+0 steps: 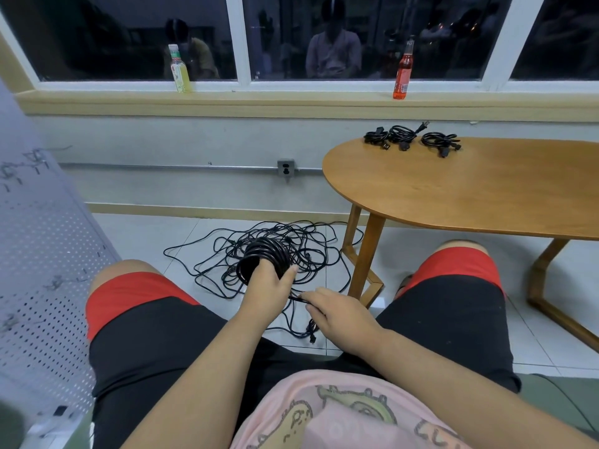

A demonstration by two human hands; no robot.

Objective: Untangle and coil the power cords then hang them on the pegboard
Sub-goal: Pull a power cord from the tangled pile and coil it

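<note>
Biggest thing here is the white pegboard (42,270), leaning in along the left side, with a few dark hooks or clips on it that are too blurry to make out. Over on the right is the wooden counter (470,189) with a rounded end, standing on the tiled floor (146,231) close to the far wall. Between the two, on the floor just past the person's knees, is the tangle of black cords (233,257), with loops sprawling everywhere and some reaching right over to the counter's leg.

The person is sitting, in black-and-red shorts and a pink shirt. The left hand (269,283) is up over the tangle with its fingers pushed through the middle of a fat black coil (264,252) and the thumb out on the right side, so it's gripping that coil. The right hand (337,315) is just near and right of it, fingers curled, pinching a strand (296,298) that runs across from the coil side. A plug end (311,333) lies on the floor below that hand.

At the far end of the counter are three small coiled cords (402,136) in a row, slightly apart, plugs sticking out. Up on the window sill (291,92) there's a yellowish bottle (179,72) to the left and a red bottle (403,74) to the right, both upright and well apart. Smallest bit is a wall outlet (286,168) on the far wall, left of the counter
</note>
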